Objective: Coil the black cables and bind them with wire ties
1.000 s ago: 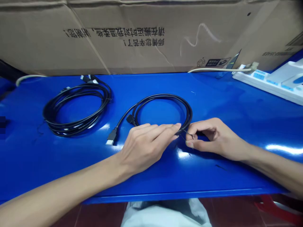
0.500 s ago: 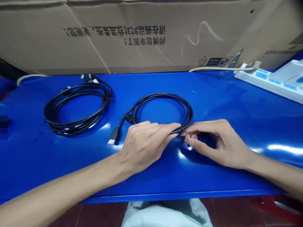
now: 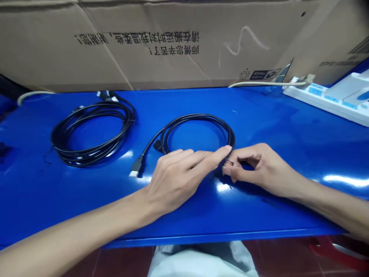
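Observation:
A black HDMI cable [image 3: 198, 117] lies coiled on the blue table, one plug [image 3: 136, 167] sticking out to the left of the coil. My left hand [image 3: 184, 175] is closed over the near side of the coil, thumb and fingers pinching it, the fingertips partly hidden. At the coil's near right side, my right hand [image 3: 250, 165] pinches a thin black tie [image 3: 230, 161] that comes from the cable. Its fingertips are close together and almost touch the left hand's fingers. A second bundle of coiled black cables [image 3: 92, 148] rests to the left, apart from both hands.
A large cardboard box [image 3: 173, 73] with printed characters stands along the table's back edge. At the back right is a white power strip [image 3: 325, 100] with a pale cord [image 3: 265, 83]. The blue table's front edge [image 3: 201, 238] runs just before the person's lap.
My left fingers have shifted up and to the right along the coil. My right hand has turned slightly and its fingertips have drawn closer together at the tie. The coil stays in place.

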Motion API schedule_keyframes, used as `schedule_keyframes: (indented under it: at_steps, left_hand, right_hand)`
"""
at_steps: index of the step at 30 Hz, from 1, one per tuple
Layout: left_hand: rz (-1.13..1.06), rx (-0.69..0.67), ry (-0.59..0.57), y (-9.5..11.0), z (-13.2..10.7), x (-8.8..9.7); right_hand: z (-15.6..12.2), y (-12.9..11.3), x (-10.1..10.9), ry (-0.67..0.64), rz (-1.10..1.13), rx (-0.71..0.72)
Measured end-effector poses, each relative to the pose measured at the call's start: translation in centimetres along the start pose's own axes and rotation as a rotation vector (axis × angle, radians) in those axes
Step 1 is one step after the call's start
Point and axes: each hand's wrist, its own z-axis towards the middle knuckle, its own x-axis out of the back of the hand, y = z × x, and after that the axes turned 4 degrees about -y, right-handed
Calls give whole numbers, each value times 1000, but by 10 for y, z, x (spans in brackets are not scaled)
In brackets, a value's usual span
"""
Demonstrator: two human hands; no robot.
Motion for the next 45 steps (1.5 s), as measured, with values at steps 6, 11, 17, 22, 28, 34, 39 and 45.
schedule_keyframes:
  at_steps: [6, 11, 17, 22, 28, 34, 39, 45]
  left_hand:
    - [22, -47, 4, -1, -2, 1]
    - [13, -91, 57, -1, 1, 1]
    - [18, -92, 119, -6, 0, 0]
    - [13, -57, 127, -7, 1, -1]
    - [2, -55, 105, -6, 1, -1]
    - [-6, -15, 73, -4, 1, 0]
    - [-29, -7, 59, -5, -2, -1]
    - [-72, 23, 47, -4, -2, 0]
  right_hand:
    - [1, -4, 7, -96, 51, -76]
    - [0, -6, 9, -164, 3, -103]
    - [-2, -6, 9, -131, 88, -50]
    - [-3, -6, 14, -148, 210, -27]
    - [-6, -4, 9, -35, 41, 43]
    - [-16, 4, 1, 409, -422, 561]
    - [-17, 10, -2, 239, -1009, 884]
    - [-14, 10, -6, 318, -1148, 841]
